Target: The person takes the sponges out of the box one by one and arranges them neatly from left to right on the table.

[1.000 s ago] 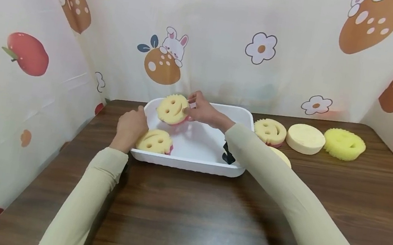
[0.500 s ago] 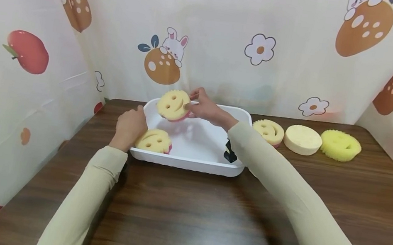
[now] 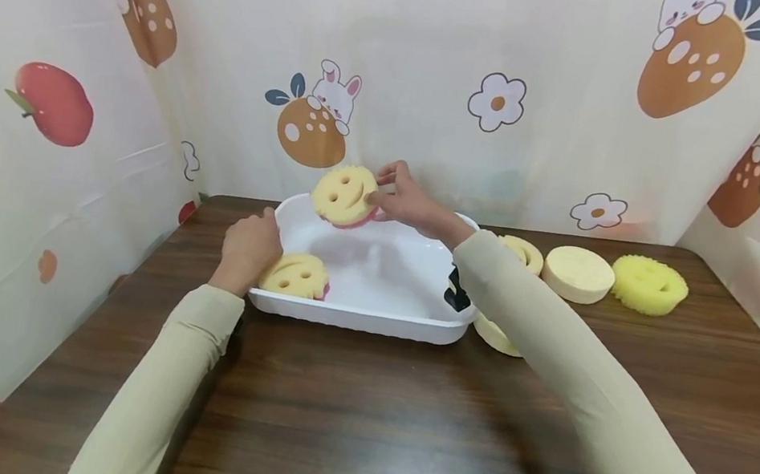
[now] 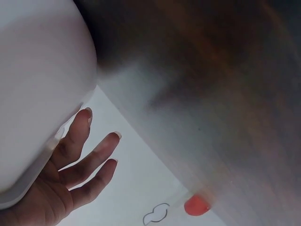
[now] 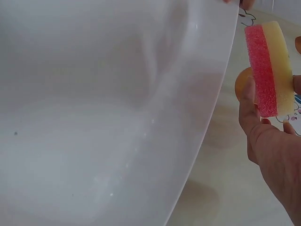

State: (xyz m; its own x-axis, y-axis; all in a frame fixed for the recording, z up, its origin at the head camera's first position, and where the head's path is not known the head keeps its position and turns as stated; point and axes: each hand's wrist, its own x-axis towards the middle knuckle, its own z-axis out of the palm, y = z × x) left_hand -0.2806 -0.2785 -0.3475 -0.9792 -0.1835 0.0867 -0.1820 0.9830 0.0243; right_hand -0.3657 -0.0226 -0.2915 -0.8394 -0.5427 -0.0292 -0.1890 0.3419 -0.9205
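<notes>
My right hand [image 3: 413, 205] pinches a round smiley-face sponge [image 3: 344, 195] by its right edge, raised over the back of a white plastic tray [image 3: 357, 319]. The right wrist view shows this sponge side-on, with a pink layer and a cream-yellow layer between thumb and fingers. At the tray's left side, my left hand [image 3: 250, 251] holds the rim. In the left wrist view its fingers [image 4: 96, 155] spread outside the tray wall, and the thumb is hidden. A second smiley sponge [image 3: 297, 276] leans inside the tray's front left corner, beside the left hand.
Right of the tray stand a partly hidden smiley sponge [image 3: 523, 253], a plain cream round sponge [image 3: 579, 275] and a bright yellow sponge [image 3: 649, 285]. Another pale round sponge [image 3: 499, 337] lies partly under the right forearm. A patterned curtain [image 3: 428, 49] hangs behind the brown table [image 3: 355, 412].
My right hand has lifted the smiley sponge a little higher and moved slightly right with it. The left hand stays at the tray's rim. The head view has shifted slightly.
</notes>
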